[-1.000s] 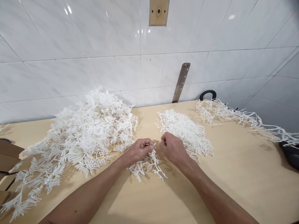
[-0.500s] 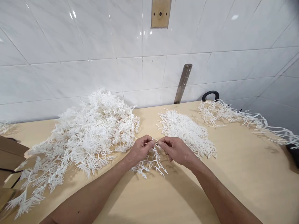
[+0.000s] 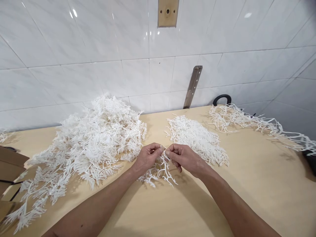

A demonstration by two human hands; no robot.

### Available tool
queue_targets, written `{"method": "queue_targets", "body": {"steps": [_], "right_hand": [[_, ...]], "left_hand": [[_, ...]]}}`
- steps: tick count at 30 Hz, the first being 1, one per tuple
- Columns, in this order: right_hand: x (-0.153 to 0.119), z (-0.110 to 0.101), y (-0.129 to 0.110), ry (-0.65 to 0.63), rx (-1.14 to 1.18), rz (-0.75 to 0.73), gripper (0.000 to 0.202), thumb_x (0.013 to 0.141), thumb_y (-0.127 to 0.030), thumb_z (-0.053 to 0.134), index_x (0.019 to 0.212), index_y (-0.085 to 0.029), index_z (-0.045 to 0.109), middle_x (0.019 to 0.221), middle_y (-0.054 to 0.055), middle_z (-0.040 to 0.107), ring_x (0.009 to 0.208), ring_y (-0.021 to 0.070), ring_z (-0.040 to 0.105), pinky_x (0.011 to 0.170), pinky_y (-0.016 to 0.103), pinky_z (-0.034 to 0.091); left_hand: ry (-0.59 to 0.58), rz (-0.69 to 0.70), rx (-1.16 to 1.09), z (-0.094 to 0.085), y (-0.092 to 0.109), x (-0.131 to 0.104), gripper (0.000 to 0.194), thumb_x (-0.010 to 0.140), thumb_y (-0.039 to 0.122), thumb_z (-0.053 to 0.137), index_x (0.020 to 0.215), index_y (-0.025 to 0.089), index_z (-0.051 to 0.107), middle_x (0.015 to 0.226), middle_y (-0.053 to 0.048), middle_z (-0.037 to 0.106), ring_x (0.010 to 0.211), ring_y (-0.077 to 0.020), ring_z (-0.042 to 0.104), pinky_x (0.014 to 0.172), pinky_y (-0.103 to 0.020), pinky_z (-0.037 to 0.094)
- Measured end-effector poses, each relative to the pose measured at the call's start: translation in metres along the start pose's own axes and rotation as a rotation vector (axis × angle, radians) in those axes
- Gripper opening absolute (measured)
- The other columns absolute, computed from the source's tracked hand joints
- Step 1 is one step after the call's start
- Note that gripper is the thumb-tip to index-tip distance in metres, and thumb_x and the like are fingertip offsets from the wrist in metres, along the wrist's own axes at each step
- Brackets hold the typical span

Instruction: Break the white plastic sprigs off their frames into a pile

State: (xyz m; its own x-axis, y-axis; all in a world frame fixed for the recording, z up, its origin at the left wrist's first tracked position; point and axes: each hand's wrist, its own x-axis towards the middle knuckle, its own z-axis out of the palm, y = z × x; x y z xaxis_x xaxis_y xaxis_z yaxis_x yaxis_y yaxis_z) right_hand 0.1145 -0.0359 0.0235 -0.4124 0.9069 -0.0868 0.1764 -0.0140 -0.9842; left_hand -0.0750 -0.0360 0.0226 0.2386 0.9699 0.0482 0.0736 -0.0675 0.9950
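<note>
Near the middle of the table, my left hand [image 3: 149,156] pinches the upper end of a white branching plastic sprig [image 3: 165,169], whose forked twigs hang below the fingers. Close against it, my right hand [image 3: 184,158] is closed too, thumb and forefinger pinched at the sprig's top; the fingertips of both hands nearly meet. Exactly what part lies between the right fingertips is too small to make out. A large heap of feathery white sprigs [image 3: 103,131] rises to the left of my left hand. Just beyond my right hand lies a flatter pile of thin white pieces [image 3: 197,138].
Bare white branched stems [image 3: 247,120] trail along the table's right back edge, beside a black curved handle [image 3: 222,97]. Cardboard boxes [image 3: 12,164] stand at the left edge. Behind the wooden table [image 3: 261,184], a metal bracket [image 3: 193,87] leans against the tiled wall [image 3: 98,39].
My right fingertips have shifted very slightly left, toward the left hand. The whole view has moved a little; the piles look the same.
</note>
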Motion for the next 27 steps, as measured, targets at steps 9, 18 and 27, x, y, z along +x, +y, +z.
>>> {"method": "queue_targets", "body": {"steps": [9,18,27], "right_hand": [[0.005,0.014,0.007,0.1,0.051,0.01,0.04,0.078,-0.05,0.071,0.099,-0.018,0.06,0.06,-0.005,0.054,0.047,0.0099,0.05,0.042,0.022,0.045],[0.006,0.018,0.008,0.095,0.07,0.023,0.032,0.08,-0.045,0.068,0.096,-0.018,0.062,0.056,-0.006,0.054,0.043,0.0096,0.051,0.042,0.022,0.046],[0.004,0.009,0.001,0.134,0.006,-0.029,0.028,0.08,-0.044,0.067,0.084,-0.017,0.063,0.064,-0.004,0.052,0.048,0.0084,0.052,0.042,0.022,0.05]], "left_hand": [[0.071,0.059,0.017,0.0,-0.004,0.002,0.029,0.079,0.043,0.069,0.083,0.015,0.072,0.079,-0.003,0.067,0.068,-0.0124,0.054,0.062,-0.023,0.043],[0.128,0.067,0.036,0.001,-0.002,0.002,0.024,0.076,0.039,0.073,0.082,0.016,0.076,0.085,-0.006,0.074,0.079,-0.0189,0.065,0.074,-0.029,0.052],[0.137,0.068,0.071,0.001,-0.007,0.003,0.027,0.076,0.04,0.072,0.085,0.015,0.076,0.088,-0.008,0.075,0.082,-0.0208,0.066,0.076,-0.032,0.052]]}}
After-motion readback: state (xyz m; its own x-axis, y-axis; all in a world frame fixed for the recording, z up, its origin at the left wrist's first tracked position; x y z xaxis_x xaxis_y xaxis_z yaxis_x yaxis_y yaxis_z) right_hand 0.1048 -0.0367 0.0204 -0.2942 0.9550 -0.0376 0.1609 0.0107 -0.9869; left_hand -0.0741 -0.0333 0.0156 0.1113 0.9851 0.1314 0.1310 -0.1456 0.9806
